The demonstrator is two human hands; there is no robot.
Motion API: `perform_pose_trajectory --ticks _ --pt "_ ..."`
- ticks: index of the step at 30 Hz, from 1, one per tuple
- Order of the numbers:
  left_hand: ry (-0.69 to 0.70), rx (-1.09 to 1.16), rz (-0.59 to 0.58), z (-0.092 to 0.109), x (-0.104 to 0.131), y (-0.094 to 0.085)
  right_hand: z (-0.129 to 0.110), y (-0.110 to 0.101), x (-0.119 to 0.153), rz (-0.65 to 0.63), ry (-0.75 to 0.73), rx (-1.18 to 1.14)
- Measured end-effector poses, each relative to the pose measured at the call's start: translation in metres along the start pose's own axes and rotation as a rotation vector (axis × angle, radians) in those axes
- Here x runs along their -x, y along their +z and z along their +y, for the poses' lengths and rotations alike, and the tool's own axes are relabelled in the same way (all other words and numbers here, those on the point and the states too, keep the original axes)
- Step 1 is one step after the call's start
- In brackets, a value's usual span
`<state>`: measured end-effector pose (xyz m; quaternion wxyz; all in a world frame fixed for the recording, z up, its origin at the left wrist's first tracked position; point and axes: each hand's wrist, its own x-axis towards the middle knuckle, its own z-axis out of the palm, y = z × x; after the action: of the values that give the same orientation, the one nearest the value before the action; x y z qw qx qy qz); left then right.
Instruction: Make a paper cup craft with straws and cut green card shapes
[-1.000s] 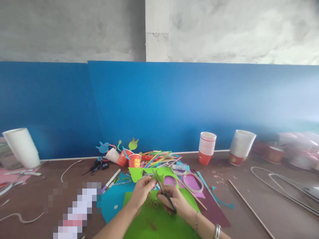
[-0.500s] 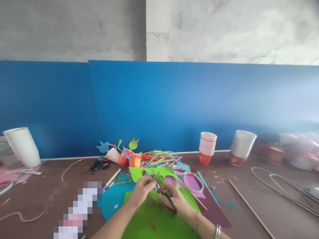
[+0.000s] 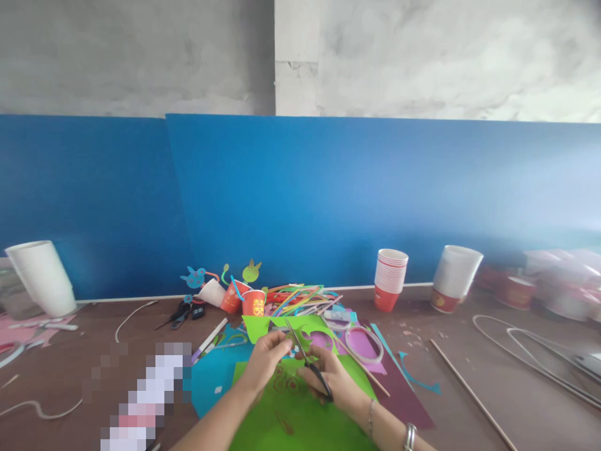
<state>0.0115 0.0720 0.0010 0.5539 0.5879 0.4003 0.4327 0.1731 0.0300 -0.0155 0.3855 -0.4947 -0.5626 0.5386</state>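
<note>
My left hand [image 3: 268, 358] is closed, pinching a small piece of green paper [image 3: 297, 343] between thumb and fingers. My right hand [image 3: 334, 376] grips a pair of scissors [image 3: 321, 378] by the black handles. The scissor blades point up and to the left, right beside the small green piece. Below both hands lies a green paper sheet [image 3: 267, 413] with several reddish outlines drawn on it. Behind the hands, a cut green sheet [image 3: 257, 328] with round holes lies in front of the cups.
Red paper cups [image 3: 254, 304] with paper animals on stems stand at the back, beside a heap of colourful strips [image 3: 300, 294]. Stacked cups [image 3: 391, 275] stand at right. A clear tape roll [image 3: 379, 352], a wooden stick [image 3: 469, 391], and a blue sheet [image 3: 206, 382] lie around.
My left fingers and the small green piece have shifted slightly against the scissor blades. The right hand keeps nearly the same place, still gripping the scissors.
</note>
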Motion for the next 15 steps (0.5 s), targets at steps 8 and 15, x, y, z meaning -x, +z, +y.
perform_pose_trajectory --ticks 8,15 --pt "-0.003 -0.022 -0.053 0.0002 0.0015 -0.0002 -0.0076 0.0021 0.0053 -0.023 0.054 -0.075" --pt "-0.010 -0.025 -0.059 0.0007 0.0021 0.0001 -0.0035 -0.0005 0.0029 -0.021 0.022 -0.092"
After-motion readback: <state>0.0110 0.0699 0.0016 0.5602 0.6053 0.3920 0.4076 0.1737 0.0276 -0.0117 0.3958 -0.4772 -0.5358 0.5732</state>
